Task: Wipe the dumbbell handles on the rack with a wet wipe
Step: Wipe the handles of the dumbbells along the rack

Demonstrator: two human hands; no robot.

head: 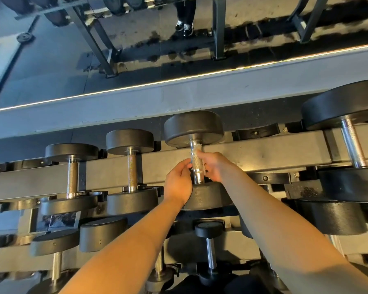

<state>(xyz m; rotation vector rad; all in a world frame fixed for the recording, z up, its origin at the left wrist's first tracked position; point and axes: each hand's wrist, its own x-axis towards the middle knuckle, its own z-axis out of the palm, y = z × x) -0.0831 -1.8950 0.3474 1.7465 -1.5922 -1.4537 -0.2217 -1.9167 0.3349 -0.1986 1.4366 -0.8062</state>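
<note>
A black dumbbell with a chrome knurled handle (196,166) lies across the top tier of the dark rack (253,153). A thin pale wet wipe (197,150) is draped round the handle's far part. My right hand (214,166) pinches the wipe against the handle from the right. My left hand (179,183) is at the handle's left side, fingertips touching it and the wipe's edge. The wipe is mostly hidden between my fingers.
More dumbbells sit on the top tier at left (72,177), (132,166) and at right (353,145). Smaller dumbbells (209,247) fill the lower tier. Behind the rack a mirror (136,49) reflects machine frames and a person's shoes.
</note>
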